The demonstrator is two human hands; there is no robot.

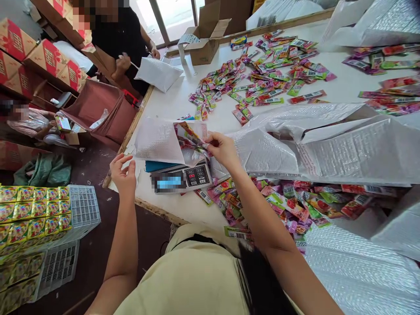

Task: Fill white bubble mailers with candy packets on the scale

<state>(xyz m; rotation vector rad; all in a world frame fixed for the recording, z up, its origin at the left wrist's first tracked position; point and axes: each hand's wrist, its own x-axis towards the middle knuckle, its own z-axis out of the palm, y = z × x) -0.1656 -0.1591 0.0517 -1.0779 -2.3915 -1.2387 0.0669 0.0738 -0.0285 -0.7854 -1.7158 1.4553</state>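
A white bubble mailer (159, 142) lies on a digital scale (179, 178), its open end facing right with colourful candy packets (190, 138) showing inside. My right hand (221, 148) is at that opening, thumb and fingers pinched on a packet or the mailer's edge; which one is hard to tell. Left of the scale, my left hand (124, 170) is raised with its fingers curled but apart and nothing in them. More white mailers (262, 148) lie to the right of my right hand.
Candy packets (275, 70) are spread over the white table (170, 105). Across it, a person in black holds a mailer (160, 72) near a cardboard box (203, 48). Crates (83, 210) stand lower left; another person sits far left.
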